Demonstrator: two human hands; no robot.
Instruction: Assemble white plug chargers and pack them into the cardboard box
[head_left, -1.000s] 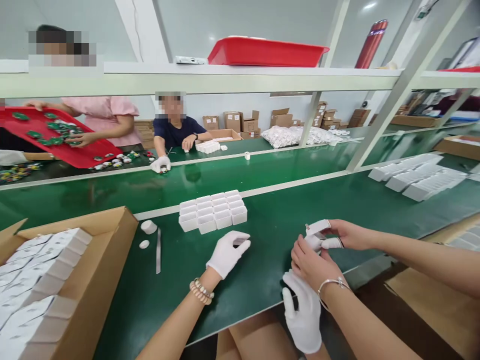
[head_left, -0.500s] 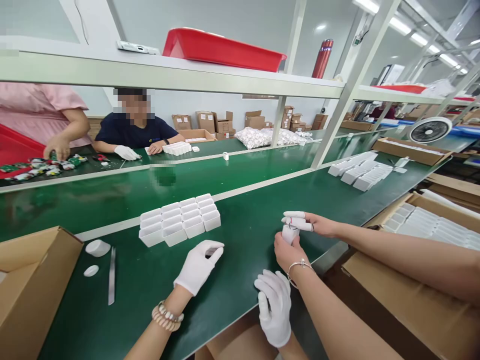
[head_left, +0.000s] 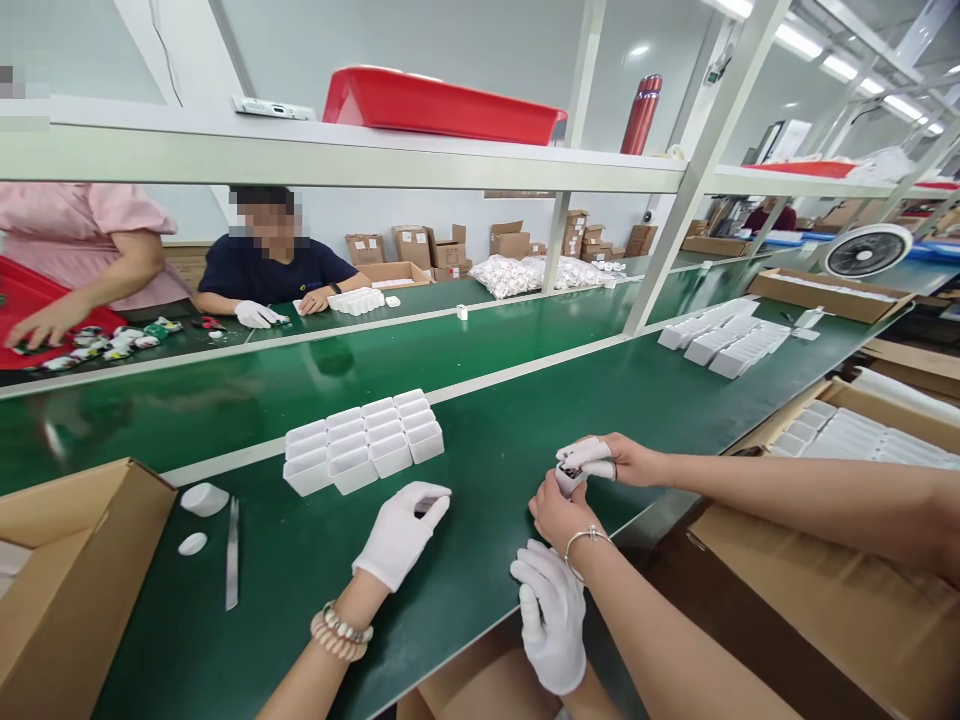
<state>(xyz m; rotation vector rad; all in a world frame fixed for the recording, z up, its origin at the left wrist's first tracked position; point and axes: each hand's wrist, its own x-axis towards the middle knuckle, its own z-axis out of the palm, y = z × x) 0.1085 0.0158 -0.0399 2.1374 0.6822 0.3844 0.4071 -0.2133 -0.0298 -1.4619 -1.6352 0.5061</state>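
My left hand [head_left: 401,535], in a white glove, is on the green work surface [head_left: 480,440], its thumb and forefinger curled together in a loop with nothing visible between them. Just beyond it stands a block of white open-topped boxes [head_left: 364,440] in rows. My right hand [head_left: 553,618], also gloved, is at the near edge, with fingers loosely extended and no object in it. To the left lie a white round container [head_left: 205,499], a small white oval piece [head_left: 193,544] and metal tweezers [head_left: 232,555].
Another person's hands [head_left: 574,490] hold a small white box close to my right hand. Cardboard boxes stand at left [head_left: 90,580] and right [head_left: 810,570]. A shelf [head_left: 420,168] crosses overhead. Two people sit or stand across the line.
The neighbouring person's hands have shifted slightly left and tilted the small white box. Across the line, a person's hand has moved left to the red tray. My hands keep their pose.
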